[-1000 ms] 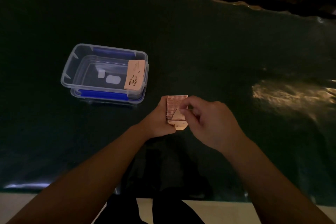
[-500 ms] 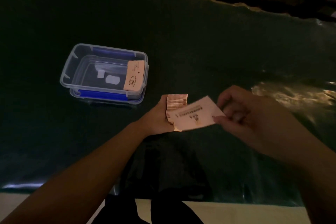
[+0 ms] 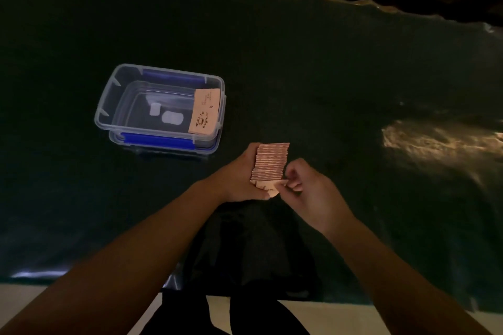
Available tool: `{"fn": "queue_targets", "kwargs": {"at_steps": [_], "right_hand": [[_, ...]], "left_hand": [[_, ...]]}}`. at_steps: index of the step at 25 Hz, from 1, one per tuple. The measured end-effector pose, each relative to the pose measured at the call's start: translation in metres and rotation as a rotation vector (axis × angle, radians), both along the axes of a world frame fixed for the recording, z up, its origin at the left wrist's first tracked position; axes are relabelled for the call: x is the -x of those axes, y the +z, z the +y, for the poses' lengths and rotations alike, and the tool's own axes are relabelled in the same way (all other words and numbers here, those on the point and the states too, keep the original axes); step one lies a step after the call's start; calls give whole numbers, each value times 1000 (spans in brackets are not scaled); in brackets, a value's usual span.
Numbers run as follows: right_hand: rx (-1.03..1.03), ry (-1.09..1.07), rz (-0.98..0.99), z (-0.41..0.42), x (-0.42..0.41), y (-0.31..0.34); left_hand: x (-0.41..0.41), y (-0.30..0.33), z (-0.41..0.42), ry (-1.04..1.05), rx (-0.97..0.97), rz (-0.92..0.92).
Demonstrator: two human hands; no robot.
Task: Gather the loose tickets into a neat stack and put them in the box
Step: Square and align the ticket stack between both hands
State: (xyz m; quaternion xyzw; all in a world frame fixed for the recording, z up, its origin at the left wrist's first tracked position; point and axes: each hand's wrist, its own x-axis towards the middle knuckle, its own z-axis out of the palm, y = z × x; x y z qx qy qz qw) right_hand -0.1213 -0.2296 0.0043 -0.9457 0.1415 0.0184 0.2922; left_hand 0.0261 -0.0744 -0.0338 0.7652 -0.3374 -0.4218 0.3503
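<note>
A thick stack of pink tickets (image 3: 270,162) stands on edge above the dark table, held from the left by my left hand (image 3: 241,178). My right hand (image 3: 302,187) pinches the nearest ticket (image 3: 269,187) at the front of the stack between thumb and fingers. A clear plastic box (image 3: 104,114) with blue clips sits to the upper left, open. One pink ticket (image 3: 205,111) leans against its right inner wall.
The dark green table cover (image 3: 326,76) stretches all around, with a glare patch (image 3: 435,141) at the right. Its near edge (image 3: 40,277) runs along the bottom, above a pale floor. Dark furniture lies beyond the far edge.
Half a second ago my right hand held a single ticket out to the right of the stack. It has come back left and now pinches a ticket at the stack's front.
</note>
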Motion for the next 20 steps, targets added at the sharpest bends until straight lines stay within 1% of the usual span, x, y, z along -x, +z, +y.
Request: {"fn": "queue_targets", "kwargs": {"at_steps": [2, 3, 5, 6, 10, 14, 16, 18, 20], "right_hand": [[-120, -148, 36, 4, -2, -10], [-218, -192, 85, 4, -3, -13], [-440, -205, 168, 6, -9, -18], [-517, -186, 183, 8, -12, -22], [-617, -174, 202, 21, -25, -34], [-634, -134, 206, 14, -28, -30], [-675, -133, 172, 8, -25, -30], [-753, -185, 151, 1, -19, -34], [-869, -272, 136, -1, -13, -37]], "left_hand": [[3, -1, -1, 63, 49, -1], [4, -1, -1, 73, 60, -1], [4, -1, -2, 79, 80, -2], [4, -2, -3, 76, 88, 7], [2, -6, -1, 35, 71, 20], [1, -2, 0, 127, 66, 46], [2, -1, 3, 218, 85, 116], [3, -4, 7, 345, 122, 263], [3, -4, 11, 428, 166, 429]]}}
